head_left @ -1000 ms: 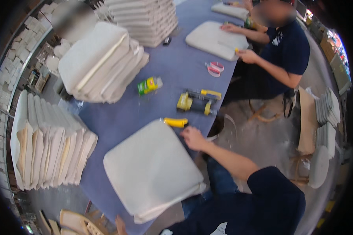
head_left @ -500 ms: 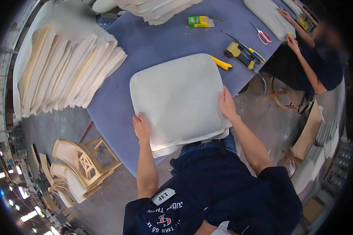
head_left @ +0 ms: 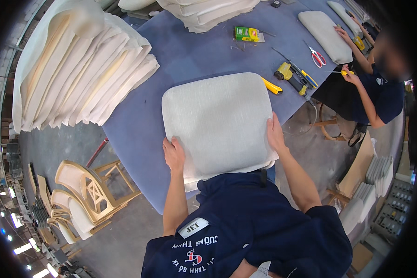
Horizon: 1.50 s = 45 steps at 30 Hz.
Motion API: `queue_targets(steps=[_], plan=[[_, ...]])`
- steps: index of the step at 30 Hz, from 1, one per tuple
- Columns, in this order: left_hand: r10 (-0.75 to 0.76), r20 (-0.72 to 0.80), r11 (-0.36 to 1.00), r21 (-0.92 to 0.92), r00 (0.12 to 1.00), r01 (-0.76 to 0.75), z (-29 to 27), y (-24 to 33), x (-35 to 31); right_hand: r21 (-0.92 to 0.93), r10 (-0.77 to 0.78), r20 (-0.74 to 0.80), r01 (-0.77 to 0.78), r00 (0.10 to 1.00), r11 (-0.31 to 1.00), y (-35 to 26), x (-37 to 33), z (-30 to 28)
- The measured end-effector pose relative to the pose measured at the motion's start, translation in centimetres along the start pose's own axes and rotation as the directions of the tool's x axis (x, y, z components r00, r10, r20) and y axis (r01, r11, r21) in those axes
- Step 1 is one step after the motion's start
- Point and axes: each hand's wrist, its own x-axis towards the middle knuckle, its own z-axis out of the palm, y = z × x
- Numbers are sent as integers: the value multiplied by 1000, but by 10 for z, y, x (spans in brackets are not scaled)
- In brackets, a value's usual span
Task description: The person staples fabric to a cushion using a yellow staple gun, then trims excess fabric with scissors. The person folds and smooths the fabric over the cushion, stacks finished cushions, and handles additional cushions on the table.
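Fingers, left hand (head_left: 174, 155): bent round the left side of the pale cushion (head_left: 220, 123), close to one another, thumb up on the cloth; tips below partly hidden.
Fingers, right hand (head_left: 275, 135): gripping the right side, thumb along the rim; undersides out of sight.
Pale pile (head_left: 85, 69): far left; many padded pieces packed side by side, ragged cloth edges downward.
Wooden chairs (head_left: 98, 191): below the pile, on the floor, tilted in this view, light frames, pale seats and backs.
Table (head_left: 134, 104): blue-grey top, running from near left to far right.
Cushion: between both hands at the table's near edge, smooth side up, far corners rounded; loose cloth shows along its near edge, close to the dark shirt (head_left: 250, 217).
Green-and-yellow box (head_left: 246, 34): lying beyond the cushion on the table.
Yellow tool (head_left: 273, 86): just beside the cushion's far right corner, one end hidden.
Air tool (head_left: 285, 72): yellow and black, on its side, hose hanging past the table edge.
Screwdriver (head_left: 309, 79): blue and yellow handle, alongside the air tool.
Scissors (head_left: 318, 59): red-and-white handles, blades pointing away.
Co-worker's hand (head_left: 350, 76): far right, around a yellow-handled tool, near a second cushion (head_left: 325, 37).
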Motion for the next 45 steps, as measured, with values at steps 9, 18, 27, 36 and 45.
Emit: queue_targets(steps=[9,18,27,36,45], plan=[[88,52,989,-127,995,-81,-1,13,60,-312,-426,-140,369,894,876,-68,90,-27],[-22,45,998,56,999,20,8,94,113,-514,-695,-4,594,719,619,-161,186,15],[-36,53,995,-88,998,40,14,74,125,-410,-411,-96,340,907,846,-104,165,33],[88,124,952,-303,988,-47,10,54,137,-58,130,-102,-137,986,989,-90,132,1],[-167,72,519,-841,983,150,-122,59,49,227,-187,-261,249,947,941,-220,19,-67]])
